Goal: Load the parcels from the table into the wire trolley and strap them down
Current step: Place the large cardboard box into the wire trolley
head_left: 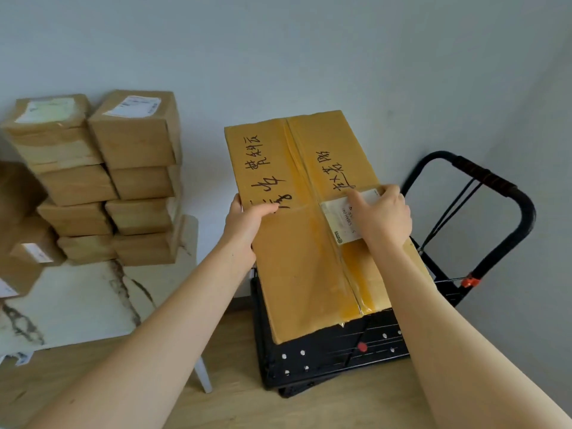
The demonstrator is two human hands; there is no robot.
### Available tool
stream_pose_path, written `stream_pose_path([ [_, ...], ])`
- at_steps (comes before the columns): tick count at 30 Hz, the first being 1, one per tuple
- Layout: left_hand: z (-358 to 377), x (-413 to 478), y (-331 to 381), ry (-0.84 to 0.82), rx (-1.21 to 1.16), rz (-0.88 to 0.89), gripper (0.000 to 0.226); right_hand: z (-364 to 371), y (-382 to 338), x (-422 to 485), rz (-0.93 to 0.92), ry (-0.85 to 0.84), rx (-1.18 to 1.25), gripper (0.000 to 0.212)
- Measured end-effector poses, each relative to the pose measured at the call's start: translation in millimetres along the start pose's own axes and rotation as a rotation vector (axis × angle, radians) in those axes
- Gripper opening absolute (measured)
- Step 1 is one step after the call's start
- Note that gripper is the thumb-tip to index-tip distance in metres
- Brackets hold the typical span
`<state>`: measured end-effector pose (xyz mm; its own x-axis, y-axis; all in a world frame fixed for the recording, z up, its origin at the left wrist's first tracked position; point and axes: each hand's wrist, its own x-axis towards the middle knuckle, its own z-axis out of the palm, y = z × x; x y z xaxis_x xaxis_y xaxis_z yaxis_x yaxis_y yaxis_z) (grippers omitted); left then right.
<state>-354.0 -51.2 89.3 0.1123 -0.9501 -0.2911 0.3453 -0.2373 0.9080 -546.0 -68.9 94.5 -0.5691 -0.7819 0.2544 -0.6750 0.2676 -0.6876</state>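
A large yellow cardboard parcel [306,243] with black handwriting and a white label lies tilted over the black trolley [334,357], its near end on the trolley's deck. My left hand [247,218] grips its left edge, thumb on top. My right hand [383,215] grips its right edge, fingers over the label. The trolley's black handle [507,193] stands upright at the right, with black elastic straps [455,209] and a red hook [469,281] hanging from it. Several brown parcels [123,181] are stacked on the marble table [86,301] at the left.
More brown parcels [21,230] sit at the table's far left edge. A white table leg [204,376] stands close to the trolley's left side. The wall runs right behind the trolley and table. Wooden floor [356,410] lies in front.
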Motion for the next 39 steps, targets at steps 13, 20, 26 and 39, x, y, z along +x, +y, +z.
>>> stream_pose_path([
  [13, 75.0, 134.4, -41.0, -0.028, 0.109, -0.172, 0.055, 64.4, 57.4, 120.9, 0.109, -0.131, -0.129, 0.053],
  [20, 87.2, 197.8, -67.7, -0.089, 0.184, -0.230, 0.047, 109.7, 81.1, 153.1, 0.221, -0.242, -0.251, 0.049],
  [26, 98.1, 234.3, -77.5, -0.077, 0.215, -0.289, 0.032, 129.0, 84.8, 185.1, 0.254, -0.326, -0.296, 0.045],
  [39, 112.1, 267.5, -119.9, 0.128, 0.252, -0.392, 0.043, 180.0, 115.1, 225.3, 0.244, -0.470, -0.242, 0.053],
])
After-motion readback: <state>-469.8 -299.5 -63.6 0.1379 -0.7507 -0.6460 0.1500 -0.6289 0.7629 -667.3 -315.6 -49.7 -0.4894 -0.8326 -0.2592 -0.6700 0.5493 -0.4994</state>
